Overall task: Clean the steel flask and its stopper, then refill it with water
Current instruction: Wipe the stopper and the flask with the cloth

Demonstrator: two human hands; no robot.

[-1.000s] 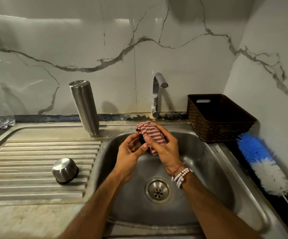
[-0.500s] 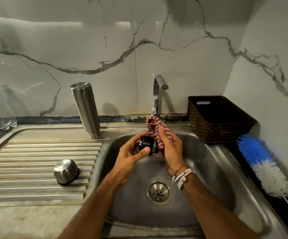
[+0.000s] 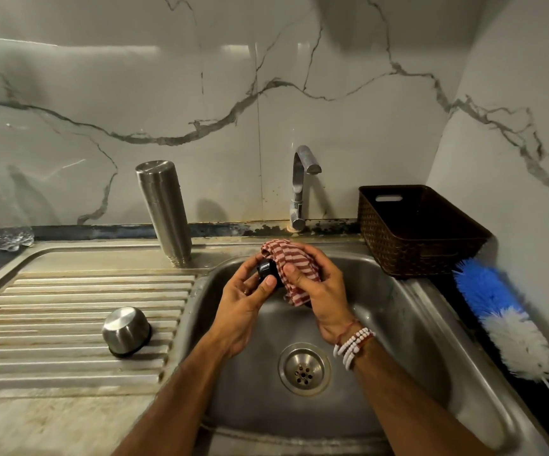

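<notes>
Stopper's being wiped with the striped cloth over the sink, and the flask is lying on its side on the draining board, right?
No. The head view shows the flask standing on end at the back of the draining board, not lying down. The rest holds: left hand holds the stopper, right hand holds the cloth against it.

Left hand (image 3: 245, 302), right hand (image 3: 324, 292): both curled.
</notes>
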